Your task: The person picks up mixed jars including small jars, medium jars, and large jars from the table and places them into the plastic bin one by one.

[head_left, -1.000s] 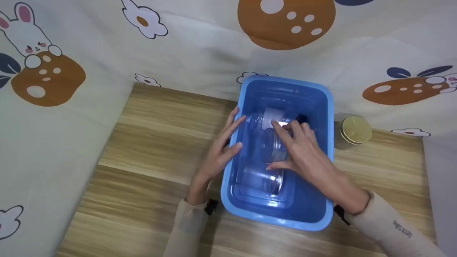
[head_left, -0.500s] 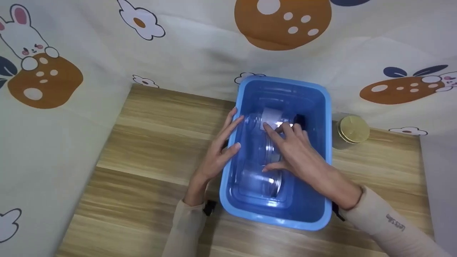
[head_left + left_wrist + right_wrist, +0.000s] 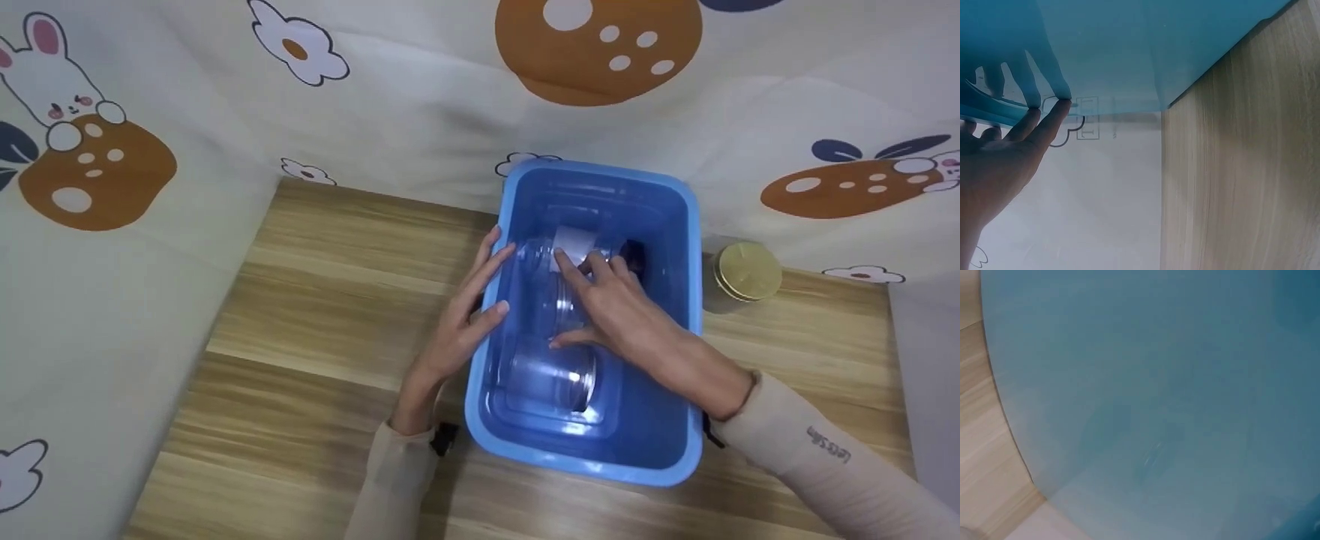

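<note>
A deep blue plastic bin stands on the wooden tabletop. My right hand reaches inside, its thumb and fingers curved around a clear jar, mostly hidden beneath the hand. Another clear jar lies on its side on the near part of the bin floor. Beyond the fingers lies a clear bottle with a white label and a dark end. My left hand rests straight fingers against the bin's left side; in the left wrist view, fingertips touch the outer wall. The right wrist view shows only the bin's wall.
A canister with a gold lid stands right of the bin, close to the back. Printed cloth hangs behind and along the left. Bare wooden tabletop extends left of the bin.
My right hand has shifted slightly left with the clear jar, whose visible part has turned more edge-on. My left hand stays against the bin.
</note>
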Available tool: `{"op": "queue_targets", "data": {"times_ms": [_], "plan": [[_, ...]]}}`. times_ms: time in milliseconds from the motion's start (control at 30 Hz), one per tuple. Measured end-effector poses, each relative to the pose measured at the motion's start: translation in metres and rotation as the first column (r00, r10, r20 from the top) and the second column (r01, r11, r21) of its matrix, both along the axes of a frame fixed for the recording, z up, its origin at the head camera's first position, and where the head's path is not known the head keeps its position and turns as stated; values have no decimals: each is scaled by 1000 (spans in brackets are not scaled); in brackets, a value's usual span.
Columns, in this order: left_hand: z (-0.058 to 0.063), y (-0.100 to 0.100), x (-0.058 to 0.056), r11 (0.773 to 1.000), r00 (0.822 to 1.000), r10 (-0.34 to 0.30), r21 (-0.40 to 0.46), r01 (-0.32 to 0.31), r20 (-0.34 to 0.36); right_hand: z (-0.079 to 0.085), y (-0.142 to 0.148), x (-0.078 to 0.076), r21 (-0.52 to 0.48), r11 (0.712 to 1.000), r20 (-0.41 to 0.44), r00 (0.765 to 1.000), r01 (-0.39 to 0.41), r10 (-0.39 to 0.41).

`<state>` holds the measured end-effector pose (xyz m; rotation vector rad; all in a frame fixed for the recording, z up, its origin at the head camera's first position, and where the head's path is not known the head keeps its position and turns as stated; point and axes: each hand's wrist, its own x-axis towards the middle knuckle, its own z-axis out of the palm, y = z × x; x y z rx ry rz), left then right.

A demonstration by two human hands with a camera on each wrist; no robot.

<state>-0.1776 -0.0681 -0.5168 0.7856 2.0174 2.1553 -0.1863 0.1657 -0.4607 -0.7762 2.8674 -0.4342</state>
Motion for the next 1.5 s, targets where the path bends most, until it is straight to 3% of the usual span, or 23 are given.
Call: {"op": "queue_targets", "data": {"times_ms": [300,600,900,1500], "plan": [[4,2,-2,1000,1000,-18,-6,18,-1,-2,-1,-5,-6,1000,-54,998,-12,12],[2,6,-2,1000,1000,-23,11,23,4,-6,0,-5,21,1000,33,999,20,-21],[3,2,0,1000,1000,15,3,-15,1,-9,-7,-5,51,999,100,995,-14,8],[0,1,1,1000,1000,6,0,-6,4,-17,-10,-2,72,997,52,999,-20,17]]}}
